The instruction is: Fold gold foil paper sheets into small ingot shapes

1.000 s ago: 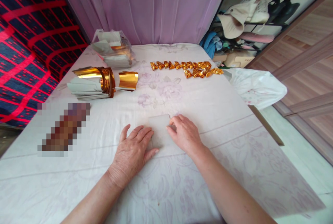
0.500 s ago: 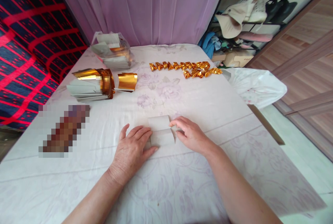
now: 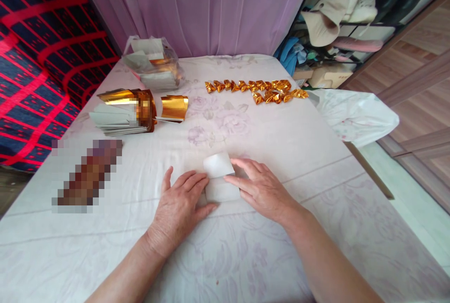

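Observation:
A pale grey-white sheet of paper [image 3: 221,190] lies on the cloth-covered table in front of me, its far flap [image 3: 218,165] lifted and curling up. Flat at the sheet's left edge rests my left hand [image 3: 181,202], fingers and thumb apart. My right hand [image 3: 263,188] grips the flap's right corner between its fingers. Farther left stand a fanned stack of gold foil paper [image 3: 121,117] with grey backs and one loose gold foil sheet [image 3: 175,107]. Folded gold foil pieces [image 3: 242,86] sit in rows toward the back right.
A clear plastic bag [image 3: 158,66] of more paper stands at the back left. Nearer on the left lies a pixelated item [image 3: 89,174]. Beyond the right table edge are a white plastic bag [image 3: 365,113] and a shelf with shoes and a cap [image 3: 321,24].
My right hand has moved onto the sheet's far part, whose flap now rises and tilts. The left hand stays at the left edge. The view has shifted slightly.

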Action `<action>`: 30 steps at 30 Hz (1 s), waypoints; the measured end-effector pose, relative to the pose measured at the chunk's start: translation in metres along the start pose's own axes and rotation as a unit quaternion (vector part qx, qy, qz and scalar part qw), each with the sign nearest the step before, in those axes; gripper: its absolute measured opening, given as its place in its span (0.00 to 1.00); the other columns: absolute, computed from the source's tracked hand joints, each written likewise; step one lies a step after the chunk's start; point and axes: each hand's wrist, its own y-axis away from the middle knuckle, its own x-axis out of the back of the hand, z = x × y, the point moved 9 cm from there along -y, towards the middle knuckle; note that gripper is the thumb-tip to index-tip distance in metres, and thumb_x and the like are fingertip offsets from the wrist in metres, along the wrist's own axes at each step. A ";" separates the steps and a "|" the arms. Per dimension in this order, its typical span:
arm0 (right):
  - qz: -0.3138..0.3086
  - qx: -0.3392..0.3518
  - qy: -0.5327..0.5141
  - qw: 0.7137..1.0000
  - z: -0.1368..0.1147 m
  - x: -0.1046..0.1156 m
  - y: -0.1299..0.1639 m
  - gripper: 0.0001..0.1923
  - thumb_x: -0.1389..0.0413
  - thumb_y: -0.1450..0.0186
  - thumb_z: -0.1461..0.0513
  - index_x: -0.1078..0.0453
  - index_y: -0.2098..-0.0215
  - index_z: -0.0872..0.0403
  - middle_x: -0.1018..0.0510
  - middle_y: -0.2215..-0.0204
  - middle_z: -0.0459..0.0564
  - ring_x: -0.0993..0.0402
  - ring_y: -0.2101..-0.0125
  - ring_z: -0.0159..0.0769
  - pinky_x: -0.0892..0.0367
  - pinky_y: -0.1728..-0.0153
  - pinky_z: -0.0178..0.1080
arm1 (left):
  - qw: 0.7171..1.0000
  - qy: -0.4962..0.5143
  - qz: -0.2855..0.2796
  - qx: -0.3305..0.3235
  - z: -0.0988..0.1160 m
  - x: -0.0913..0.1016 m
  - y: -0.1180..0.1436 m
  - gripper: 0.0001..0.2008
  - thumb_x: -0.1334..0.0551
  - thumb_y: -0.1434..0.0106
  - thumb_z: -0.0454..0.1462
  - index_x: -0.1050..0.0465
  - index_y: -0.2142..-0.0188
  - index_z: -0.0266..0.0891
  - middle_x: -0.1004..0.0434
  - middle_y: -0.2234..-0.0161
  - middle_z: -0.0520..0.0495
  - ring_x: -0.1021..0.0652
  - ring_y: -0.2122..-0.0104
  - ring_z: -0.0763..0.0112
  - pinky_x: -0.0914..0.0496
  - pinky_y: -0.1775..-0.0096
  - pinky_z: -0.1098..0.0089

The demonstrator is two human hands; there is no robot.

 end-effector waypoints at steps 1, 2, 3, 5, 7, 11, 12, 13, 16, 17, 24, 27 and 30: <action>0.001 -0.002 0.005 1.000 0.000 0.000 0.000 0.29 0.47 0.40 0.75 0.30 0.46 0.44 0.36 0.39 0.54 0.41 0.39 0.45 0.36 0.46 0.50 | 1.000 0.000 -0.001 0.002 0.000 0.000 0.000 0.20 0.36 0.38 0.48 0.26 0.50 0.42 0.21 0.49 0.45 0.25 0.48 0.51 0.56 0.38 0.38; 0.002 -0.004 0.008 1.000 0.001 -0.001 0.000 0.29 0.47 0.40 0.75 0.30 0.45 0.45 0.37 0.38 0.55 0.42 0.38 0.45 0.37 0.45 0.51 | 1.000 0.001 -0.001 0.004 0.000 0.000 0.000 0.19 0.36 0.37 0.48 0.26 0.50 0.42 0.21 0.50 0.45 0.25 0.48 0.51 0.56 0.38 0.38; 0.003 -0.006 0.008 1.000 0.001 -0.002 0.000 0.29 0.47 0.41 0.75 0.31 0.45 0.45 0.39 0.37 0.55 0.43 0.38 0.46 0.37 0.45 0.51 | 1.000 0.002 0.001 0.004 0.001 0.000 0.000 0.19 0.37 0.37 0.48 0.26 0.50 0.42 0.21 0.50 0.44 0.25 0.48 0.51 0.56 0.38 0.39; -0.001 -0.011 0.005 1.000 0.003 -0.005 0.001 0.30 0.46 0.42 0.75 0.32 0.44 0.46 0.41 0.35 0.56 0.44 0.37 0.46 0.37 0.45 0.51 | 1.000 0.005 0.006 0.002 0.001 0.001 0.001 0.19 0.37 0.37 0.48 0.26 0.50 0.42 0.21 0.50 0.43 0.25 0.48 0.51 0.56 0.37 0.39; -0.013 -0.020 0.001 1.000 0.006 -0.009 0.001 0.31 0.45 0.43 0.74 0.31 0.44 0.47 0.43 0.35 0.57 0.45 0.36 0.48 0.37 0.45 0.52 | 1.000 0.006 0.013 -0.004 0.002 0.001 0.001 0.19 0.38 0.36 0.48 0.25 0.51 0.41 0.22 0.49 0.42 0.26 0.47 0.51 0.55 0.37 0.40; -0.033 -0.038 -0.013 0.999 0.009 -0.012 0.001 0.28 0.41 0.43 0.71 0.31 0.44 0.47 0.43 0.34 0.59 0.45 0.36 0.51 0.37 0.45 0.55 | 1.000 0.011 0.016 -0.018 0.003 0.000 0.000 0.18 0.38 0.36 0.47 0.25 0.51 0.40 0.22 0.48 0.42 0.25 0.48 0.52 0.52 0.37 0.42; -0.036 -0.041 -0.016 0.998 0.010 -0.012 0.001 0.28 0.41 0.42 0.70 0.30 0.44 0.47 0.43 0.34 0.59 0.45 0.36 0.52 0.38 0.45 0.56 | 1.000 0.012 0.015 -0.021 0.003 0.000 -0.001 0.18 0.38 0.36 0.47 0.26 0.51 0.40 0.22 0.49 0.42 0.25 0.48 0.52 0.51 0.38 0.43; -0.037 -0.043 -0.017 0.998 0.010 -0.012 0.001 0.27 0.40 0.42 0.69 0.30 0.45 0.47 0.43 0.34 0.59 0.45 0.36 0.52 0.38 0.45 0.56 | 1.000 0.013 0.015 -0.024 0.003 0.000 -0.002 0.19 0.38 0.36 0.47 0.26 0.50 0.39 0.22 0.49 0.43 0.24 0.49 0.53 0.50 0.38 0.43; -0.043 -0.045 -0.016 0.998 0.010 -0.013 0.000 0.26 0.40 0.41 0.68 0.30 0.45 0.48 0.42 0.35 0.60 0.45 0.36 0.52 0.38 0.45 0.56 | 0.999 0.014 0.016 -0.038 0.006 0.000 -0.003 0.19 0.37 0.36 0.46 0.27 0.49 0.40 0.21 0.50 0.43 0.24 0.50 0.54 0.47 0.39 0.44; -0.045 -0.045 -0.016 0.998 0.010 -0.013 0.000 0.26 0.40 0.40 0.67 0.30 0.44 0.48 0.42 0.35 0.61 0.45 0.36 0.52 0.38 0.45 0.56 | 0.999 0.015 0.015 -0.042 0.007 0.000 -0.003 0.18 0.37 0.36 0.45 0.27 0.49 0.41 0.20 0.51 0.44 0.23 0.50 0.54 0.46 0.39 0.45; -0.049 -0.054 -0.025 0.997 0.011 -0.011 -0.001 0.23 0.38 0.38 0.61 0.29 0.44 0.48 0.40 0.35 0.61 0.44 0.37 0.54 0.38 0.45 0.57 | 0.998 0.036 0.011 -0.051 0.010 0.000 -0.004 0.18 0.37 0.37 0.48 0.25 0.52 0.41 0.19 0.53 0.45 0.23 0.51 0.54 0.44 0.40 0.45; -0.049 -0.052 -0.035 0.997 0.013 -0.010 -0.001 0.19 0.40 0.36 0.59 0.27 0.46 0.46 0.38 0.36 0.60 0.42 0.37 0.53 0.37 0.46 0.56 | 0.998 0.043 0.021 -0.038 0.007 0.001 -0.006 0.11 0.40 0.33 0.43 0.24 0.56 0.43 0.18 0.55 0.48 0.22 0.52 0.57 0.43 0.41 0.47; -0.028 -0.059 -0.050 0.997 0.016 -0.010 -0.001 0.14 0.44 0.33 0.59 0.24 0.50 0.44 0.35 0.38 0.55 0.40 0.38 0.49 0.38 0.45 0.54 | 0.998 0.053 0.029 -0.020 0.002 0.002 -0.007 0.11 0.44 0.30 0.39 0.22 0.59 0.45 0.17 0.58 0.50 0.22 0.54 0.60 0.40 0.43 0.49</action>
